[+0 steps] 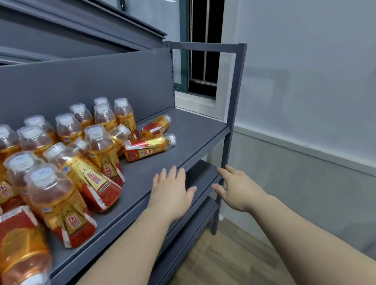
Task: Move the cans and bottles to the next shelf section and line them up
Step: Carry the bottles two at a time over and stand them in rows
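Several clear bottles of amber drink with red and gold labels crowd the left half of the grey shelf (188, 131). Most stand upright, like one near the front (58, 203). Two lie on their sides at the right of the group, one nearer (149, 148) and one behind it (156, 126). Another lies tipped at the lower left (20, 258). My left hand (171, 190) reaches over the shelf's front edge with fingers straight, holding nothing. My right hand (235, 185) hovers past the edge near the corner post, fingers spread and empty.
The shelf's right part is bare grey metal up to the upright post (234, 95). A back panel (80, 87) closes the rear. Lower shelves (202, 174) sit beneath. A window (201, 53) and a pale wall lie to the right, wooden floor (212, 262) below.
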Available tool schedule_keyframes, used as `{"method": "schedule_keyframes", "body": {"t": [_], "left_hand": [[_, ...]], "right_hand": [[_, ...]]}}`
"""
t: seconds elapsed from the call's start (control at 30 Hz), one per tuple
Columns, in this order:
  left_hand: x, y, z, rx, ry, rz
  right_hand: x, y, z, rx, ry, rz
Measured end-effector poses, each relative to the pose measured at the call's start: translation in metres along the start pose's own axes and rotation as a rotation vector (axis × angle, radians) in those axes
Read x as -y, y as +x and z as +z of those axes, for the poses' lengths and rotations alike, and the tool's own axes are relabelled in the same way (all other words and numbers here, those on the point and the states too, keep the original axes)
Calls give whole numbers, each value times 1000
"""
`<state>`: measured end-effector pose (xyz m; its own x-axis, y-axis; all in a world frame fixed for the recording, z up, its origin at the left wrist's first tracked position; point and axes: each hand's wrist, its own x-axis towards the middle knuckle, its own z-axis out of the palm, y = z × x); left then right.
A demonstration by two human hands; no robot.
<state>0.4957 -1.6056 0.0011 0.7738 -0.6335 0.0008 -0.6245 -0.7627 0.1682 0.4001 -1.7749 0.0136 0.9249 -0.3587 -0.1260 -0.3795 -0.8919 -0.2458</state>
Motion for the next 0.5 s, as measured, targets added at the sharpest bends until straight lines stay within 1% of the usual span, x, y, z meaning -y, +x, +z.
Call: {"method": "schedule_keyframes", "body": {"t": [0.33,0.5], "left_hand": [[45,62,-9,-23,-5,-159],[44,93,-9,-64,24,-220]], "right_hand": [[30,100,-9,28,-50,-194],[24,146,-10,57,-49,-276]]}}
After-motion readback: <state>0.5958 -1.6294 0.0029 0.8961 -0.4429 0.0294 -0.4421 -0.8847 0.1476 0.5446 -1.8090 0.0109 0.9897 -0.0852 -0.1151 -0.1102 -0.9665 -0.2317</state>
